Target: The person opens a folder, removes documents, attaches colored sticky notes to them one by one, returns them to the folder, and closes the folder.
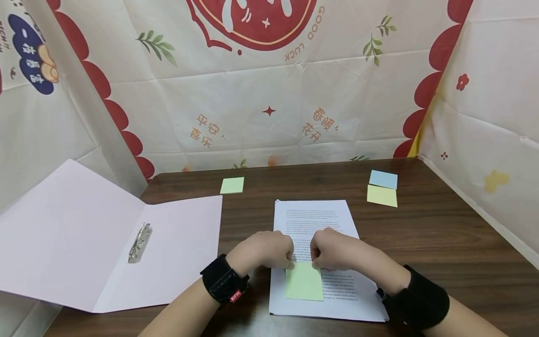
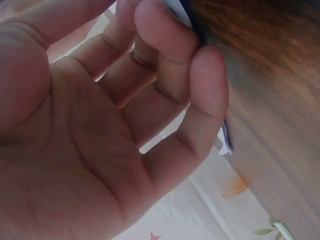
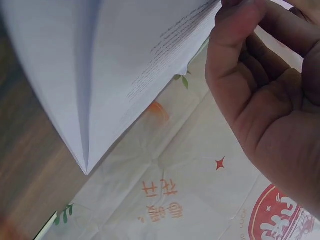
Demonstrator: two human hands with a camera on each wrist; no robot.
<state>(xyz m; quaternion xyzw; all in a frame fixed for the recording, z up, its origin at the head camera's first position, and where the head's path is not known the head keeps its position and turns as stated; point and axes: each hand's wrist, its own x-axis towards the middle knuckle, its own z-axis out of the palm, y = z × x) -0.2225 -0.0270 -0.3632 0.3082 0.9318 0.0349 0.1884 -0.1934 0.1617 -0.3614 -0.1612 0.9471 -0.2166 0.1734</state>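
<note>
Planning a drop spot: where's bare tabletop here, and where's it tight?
Bare dark wood-grain table right of the white printed paper stack, below the blue and yellow sticky notes. A narrower strip between the stack and the open pink folder. Crowded where both hands meet at the green sticky note.

Both forearms come in from the near edge and angle toward each other, each wrist wrapped in a black band. The left hand [image 1: 265, 250] sits knuckles up, fingers [image 2: 175, 60] curled under, thumb side facing inward. The right hand [image 1: 334, 250] mirrors it just beside, fingers [image 3: 240, 55] bent and tips pressing down. The two hands are close together but apart, low over the surface.
</note>
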